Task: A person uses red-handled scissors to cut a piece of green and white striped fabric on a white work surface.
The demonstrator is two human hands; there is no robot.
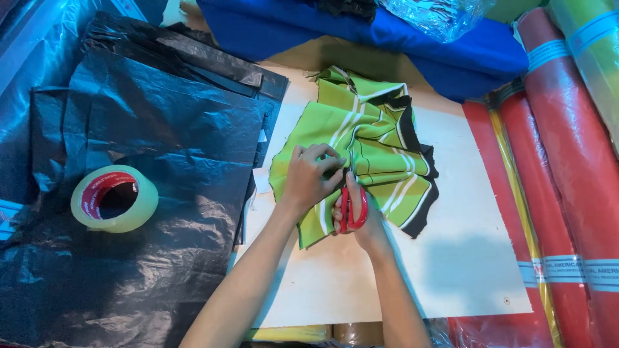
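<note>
Head view shows a green striped cloth (pixel 361 145) lying bunched on a pale board (pixel 464 258). On the cloth's near edge, the left hand (pixel 309 177) presses down with bent fingers, likely to keep it flat and tight. Just beside it, the right hand (pixel 358 216) is curled through red scissors (pixel 351 207), blades hidden in the cloth. Far left of the cloth, a tape roll (pixel 114 198) sits on black plastic bags (pixel 161 129).

I can't see the scissors' (pixel 353 207) blades, hidden under my left hand (pixel 309 175) and the green cloth (pixel 367 138). Red rolls (pixel 567 161) run off frame.
</note>
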